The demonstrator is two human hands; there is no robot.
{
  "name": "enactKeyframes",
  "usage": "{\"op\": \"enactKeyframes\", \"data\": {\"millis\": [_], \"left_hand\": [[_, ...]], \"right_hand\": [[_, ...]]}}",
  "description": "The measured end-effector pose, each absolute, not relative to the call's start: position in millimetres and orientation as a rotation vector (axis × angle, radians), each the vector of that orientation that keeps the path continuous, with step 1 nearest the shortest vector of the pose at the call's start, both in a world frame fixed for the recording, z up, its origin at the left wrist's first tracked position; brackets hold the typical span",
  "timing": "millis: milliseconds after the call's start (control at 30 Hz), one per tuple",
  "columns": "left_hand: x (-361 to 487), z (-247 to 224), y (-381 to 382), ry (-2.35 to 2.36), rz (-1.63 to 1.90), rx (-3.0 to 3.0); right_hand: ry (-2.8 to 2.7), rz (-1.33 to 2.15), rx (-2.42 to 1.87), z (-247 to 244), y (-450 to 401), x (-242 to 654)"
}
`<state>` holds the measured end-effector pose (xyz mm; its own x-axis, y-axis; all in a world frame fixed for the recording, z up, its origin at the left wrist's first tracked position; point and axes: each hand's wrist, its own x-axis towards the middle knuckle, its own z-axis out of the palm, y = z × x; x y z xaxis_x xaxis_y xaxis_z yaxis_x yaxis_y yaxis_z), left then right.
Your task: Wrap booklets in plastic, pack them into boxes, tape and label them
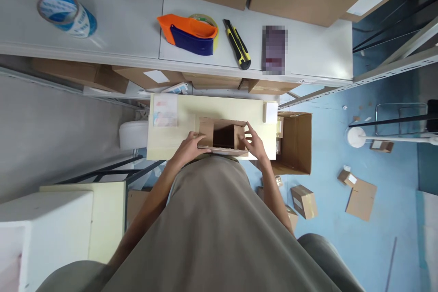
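Head view: small cardboard box (pixel 224 137), top open, flaps up, at the near edge of the cream tabletop (pixel 232 107), against the person's clothing. Left hand (pixel 190 147) clamped on its left side, right hand (pixel 255 144) on its right side, fingers spread round the edge. Printed sheet (pixel 165 110) at tabletop's far left, small white box (pixel 270 112) far right. Shelf (pixel 126 23) beyond: blue-white roll (pixel 84 23), orange-and-blue tape dispenser (pixel 191 39), yellow-black cutter (pixel 237 44). Big open carton (pixel 297 141) right of tabletop.
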<state>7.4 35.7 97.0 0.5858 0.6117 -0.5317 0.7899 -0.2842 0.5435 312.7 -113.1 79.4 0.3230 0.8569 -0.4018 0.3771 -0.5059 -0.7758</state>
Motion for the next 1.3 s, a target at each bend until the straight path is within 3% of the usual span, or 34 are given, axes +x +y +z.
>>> {"op": "enactKeyframes", "data": {"millis": [200,433,633,933,1300], "left_hand": [[6,89,45,1.105,-0.102,2.098],[4,83,38,1.265,-0.188,2.029],[3,83,37,1.178,-0.186,2.18],[9,61,45,1.214,-0.065,2.111],[6,85,63,1.208,0.034,2.113]], "right_hand": [[-1.012,1.093,-1.929,83,-103,313],[-1.114,0.968,-2.07,58,-107,307],[-1.058,1.153,-1.921,60,-122,309],[-1.029,0.979,-2.008,45,-124,290],[-1.323,0.817,-2.08,97,-78,294]]}}
